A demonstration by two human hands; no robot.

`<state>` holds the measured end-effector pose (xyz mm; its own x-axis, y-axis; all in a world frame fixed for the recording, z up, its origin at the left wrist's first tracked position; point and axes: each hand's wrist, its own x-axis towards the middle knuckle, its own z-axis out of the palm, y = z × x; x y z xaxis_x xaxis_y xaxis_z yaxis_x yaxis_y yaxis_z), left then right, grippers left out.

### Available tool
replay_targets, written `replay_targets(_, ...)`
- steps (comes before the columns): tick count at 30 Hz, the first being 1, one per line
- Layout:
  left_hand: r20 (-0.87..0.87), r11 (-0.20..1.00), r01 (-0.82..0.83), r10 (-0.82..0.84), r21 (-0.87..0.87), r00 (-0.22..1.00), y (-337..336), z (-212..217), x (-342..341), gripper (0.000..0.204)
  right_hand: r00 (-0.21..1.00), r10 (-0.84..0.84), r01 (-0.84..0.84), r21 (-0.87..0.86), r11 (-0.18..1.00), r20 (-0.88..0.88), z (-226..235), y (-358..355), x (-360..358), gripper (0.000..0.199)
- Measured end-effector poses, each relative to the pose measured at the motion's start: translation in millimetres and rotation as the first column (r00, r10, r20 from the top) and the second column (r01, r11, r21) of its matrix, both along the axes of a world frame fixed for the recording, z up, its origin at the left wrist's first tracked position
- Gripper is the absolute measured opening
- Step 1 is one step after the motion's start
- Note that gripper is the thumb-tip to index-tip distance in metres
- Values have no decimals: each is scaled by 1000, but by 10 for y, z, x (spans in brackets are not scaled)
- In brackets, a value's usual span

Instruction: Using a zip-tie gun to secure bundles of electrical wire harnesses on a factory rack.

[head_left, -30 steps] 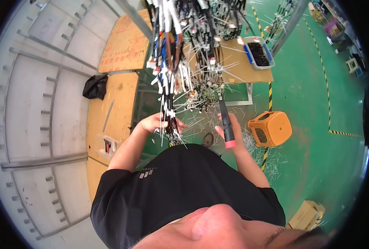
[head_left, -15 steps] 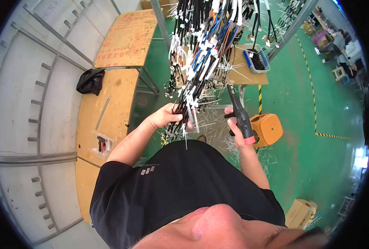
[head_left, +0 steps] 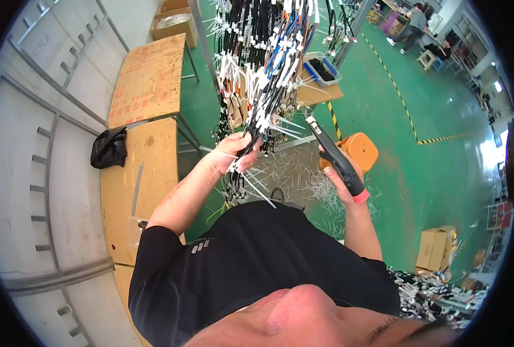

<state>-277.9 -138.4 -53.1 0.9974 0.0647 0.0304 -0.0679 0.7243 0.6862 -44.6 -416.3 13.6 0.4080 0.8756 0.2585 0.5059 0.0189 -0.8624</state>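
Note:
My left hand (head_left: 232, 151) is closed around the lower part of a hanging bundle of black cables (head_left: 264, 118). White cable ties ring the bundle, and their long tails stick out to the right. One tail (head_left: 260, 191) slants down below the hand, toward my shirt. To the right, apart from the bundle, my right hand (head_left: 342, 186) grips a black cable tie gun (head_left: 335, 155) with a pinkish-red end cap. Its narrow nose points up and left, toward the cables. Part of the right hand's fingers is hidden behind the tool.
More cables hang from a metal frame (head_left: 206, 49). Behind them stands a blue-rimmed bin (head_left: 333, 80) of small black parts. An orange stool (head_left: 362, 151) is at right. Cut tie tails (head_left: 288, 168) litter the floor. Wooden tables (head_left: 153, 139) stand at left; people (head_left: 414, 28) are far right.
The view has shifted, showing more at far right and lower right. My left hand has turned the bundle, so the tie tails point differently. The cable tie gun tilts more to the left.

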Motion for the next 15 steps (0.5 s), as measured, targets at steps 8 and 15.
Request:
replay_targets(8,40,990,131,-129,-44,991,-80,248,-101,41,946,276,-290,59,955,172,377,235,149,49)
replay_targets(15,27,997,81,-81,-9,996,-307,334,-80,42,852,501,-517,100,850,150,260,469,420,51)
